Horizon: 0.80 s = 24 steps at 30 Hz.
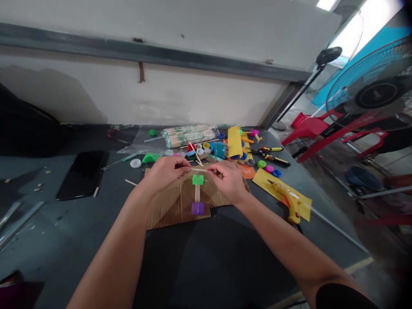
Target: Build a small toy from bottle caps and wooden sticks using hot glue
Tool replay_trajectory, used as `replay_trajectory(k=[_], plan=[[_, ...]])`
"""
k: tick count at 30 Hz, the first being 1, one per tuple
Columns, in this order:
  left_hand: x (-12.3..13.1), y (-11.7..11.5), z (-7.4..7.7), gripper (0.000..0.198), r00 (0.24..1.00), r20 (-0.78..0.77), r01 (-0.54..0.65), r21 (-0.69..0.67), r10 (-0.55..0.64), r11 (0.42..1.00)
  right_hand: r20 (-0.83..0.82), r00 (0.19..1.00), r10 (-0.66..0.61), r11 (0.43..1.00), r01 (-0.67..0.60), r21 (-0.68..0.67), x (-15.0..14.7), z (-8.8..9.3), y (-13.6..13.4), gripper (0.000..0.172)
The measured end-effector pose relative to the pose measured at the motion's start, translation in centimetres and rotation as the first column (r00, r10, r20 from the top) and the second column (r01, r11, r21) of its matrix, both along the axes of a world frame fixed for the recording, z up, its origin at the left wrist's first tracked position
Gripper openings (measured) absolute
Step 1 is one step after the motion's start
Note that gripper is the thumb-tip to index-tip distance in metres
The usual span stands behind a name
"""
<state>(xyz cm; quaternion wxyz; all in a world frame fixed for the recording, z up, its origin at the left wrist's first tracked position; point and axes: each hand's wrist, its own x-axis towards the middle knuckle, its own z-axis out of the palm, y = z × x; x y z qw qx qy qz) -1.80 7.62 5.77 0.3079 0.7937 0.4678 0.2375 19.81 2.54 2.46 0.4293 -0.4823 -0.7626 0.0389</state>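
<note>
My left hand [167,171] and my right hand [228,177] pinch the two ends of a short, thin wooden stick [198,170], held level between them. Just below the stick is a small assembly: a bright green piece [198,180], pale wooden sticks [197,193] and a purple roll-shaped piece [198,208] at the near end. Beneath it lies a sheet of brown cardboard [174,201]. Whether the held stick touches the assembly I cannot tell. Beyond my hands, another pair of thin sticks [195,153] leans among bottle caps.
A yellow glue gun [291,201] rests on a yellow sheet [267,182] at the right. Behind are pliers [273,159], bottle caps [262,164] and a bag of wooden sticks [189,135]. A black phone [80,175] lies left. A fan [376,94] stands beyond the table.
</note>
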Motion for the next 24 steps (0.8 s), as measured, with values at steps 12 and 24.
replay_trajectory(k=[12, 24], plan=[[-0.2, -0.1, 0.4, 0.016, 0.999, -0.048, -0.003, -0.039, 0.001, 0.999, 0.012, 1.0, 0.003, 1.0, -0.003, -0.004, -0.3, 0.3, 0.0, 0.008], [-1.4, 0.5, -0.3, 0.019, 1.0, 0.02, 0.009, -0.009, -0.009, 1.0, 0.021, 1.0, -0.005, 1.0, 0.006, -0.028, -0.3, 0.3, 0.0, 0.01]])
